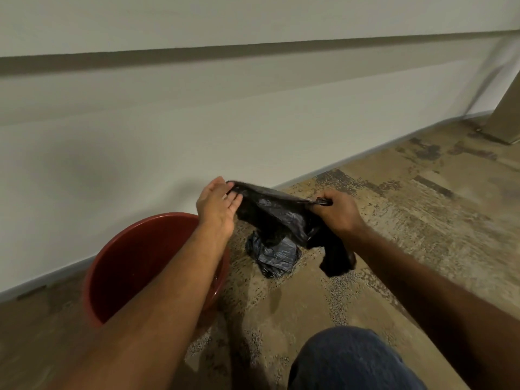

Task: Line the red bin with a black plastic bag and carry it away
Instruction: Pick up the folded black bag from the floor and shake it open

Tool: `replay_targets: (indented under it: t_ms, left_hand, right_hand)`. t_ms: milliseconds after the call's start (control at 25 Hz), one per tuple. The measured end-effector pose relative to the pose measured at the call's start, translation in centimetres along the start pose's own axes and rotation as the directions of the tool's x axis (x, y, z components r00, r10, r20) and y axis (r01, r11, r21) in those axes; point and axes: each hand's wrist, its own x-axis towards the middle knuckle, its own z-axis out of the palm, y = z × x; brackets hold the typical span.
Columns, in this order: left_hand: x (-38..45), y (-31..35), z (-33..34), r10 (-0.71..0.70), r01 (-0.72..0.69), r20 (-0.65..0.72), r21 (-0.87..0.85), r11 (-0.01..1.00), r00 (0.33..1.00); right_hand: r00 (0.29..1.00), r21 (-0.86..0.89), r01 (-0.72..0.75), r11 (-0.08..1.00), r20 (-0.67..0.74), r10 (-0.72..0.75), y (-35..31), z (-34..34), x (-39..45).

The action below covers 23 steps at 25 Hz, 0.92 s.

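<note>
Stretching a black plastic bag (277, 213) between two bare hands above a mottled concrete floor (394, 220), left hand (218, 208) pinching one edge between thumb and loosely spread fingers, right hand (336, 211) fisted tight around the opposite edge. Hanging crumpled from that taut top line, the bag's lower folds apparently reaching the floor, just right of the red bin (118, 257). Standing upright and unlined beside a pale wall (168, 122), with the left forearm crossing over its open rim and a knee in dark blue trousers (354, 361) at bottom right.
</note>
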Motion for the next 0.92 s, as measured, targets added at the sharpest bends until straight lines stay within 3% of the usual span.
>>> replay_targets:
  t_ms: [80,200,280,360,400,560,640,760,840,920]
  left_hand:
    - [-1.1,-1.2,0.1,0.002,-0.016,0.091,0.156,0.988,0.996]
    - [-3.3,-4.5,0.6,-0.017,-0.020,0.090,0.403,0.915,0.996]
    - [-4.1,-6.4,0.9,-0.167,0.122,0.051,0.484,0.866,0.985]
    - [-4.2,-7.9,1.1,-0.337,0.279,0.014,0.529,0.801,0.941]
    - [-4.1,-8.2,1.2,-0.354,0.295,0.009,0.530,0.795,0.935]
    - [-2.9,-6.7,1.9,-0.207,0.215,-0.064,0.410,0.887,0.976]
    - [-2.3,-4.8,2.3,-0.141,0.154,-0.061,0.352,0.923,0.988]
    - [-1.6,-2.9,3.0,-0.045,0.051,-0.027,0.328,0.943,0.999]
    - [-1.8,-2.5,3.7,0.047,-0.046,0.009,0.377,0.925,0.999]
    - [-2.0,-2.6,4.3,0.196,-0.222,0.106,0.538,0.813,0.975]
  right_hand:
    - [0.995,0.190,-0.082,0.978,-0.032,0.090,-0.3,0.4,-0.2]
    - [0.963,0.511,-0.210,0.834,-0.039,0.266,-1.5,1.0,-0.5]
    - [0.954,0.583,-0.230,0.779,-0.023,0.299,-1.9,1.2,-0.5]
    - [0.957,0.564,-0.238,0.791,-0.002,0.290,-1.9,1.0,-0.6]
    - [0.956,0.532,-0.244,0.811,-0.007,0.292,-1.8,0.8,-0.6]
    - [0.930,0.525,-0.173,0.833,-0.192,0.314,-0.3,-1.5,-1.1]
    - [0.887,0.518,-0.128,0.845,-0.322,0.332,0.8,-3.1,-1.3]
    - [0.842,0.463,-0.151,0.874,-0.403,0.359,2.5,-4.1,-1.5]
    - [0.850,0.405,-0.136,0.904,-0.421,0.317,3.0,-3.9,-1.9]
    - [0.900,0.267,-0.036,0.963,-0.411,0.148,2.9,-3.4,-2.6]
